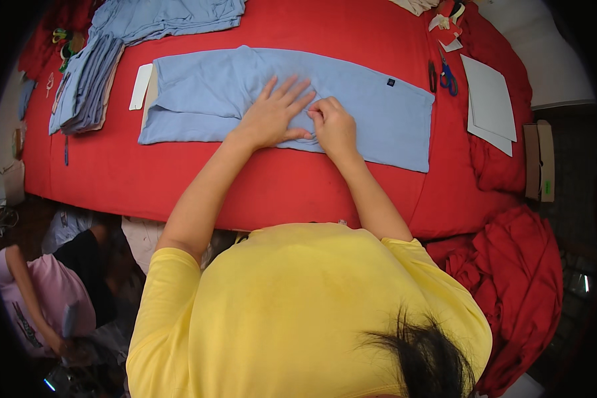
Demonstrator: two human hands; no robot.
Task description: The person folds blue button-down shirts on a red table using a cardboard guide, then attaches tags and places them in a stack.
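Observation:
A light blue folded garment [371, 113] lies lengthwise across the red-covered table in front of me, with a small dark label near its right end. My left hand [272, 118] rests on its middle, fingers spread and slightly blurred. Just to the right, my right hand [335, 129] is closed in a pinch against the cloth. Whatever sits between its fingertips is too small to make out. The fabric is wrinkled around both hands. At the garment's left end, a beige edge [150, 93] sticks out from under it, beside a white card [140, 87].
A stack of folded blue garments [86, 86] stands at left, more blue cloth [166, 16] behind. Blue-handled scissors [448, 78], a dark slim tool [432, 76] and white sheets [491, 103] lie at right. Red cloth [511, 285] is heaped lower right. Another person [53, 292] is at lower left.

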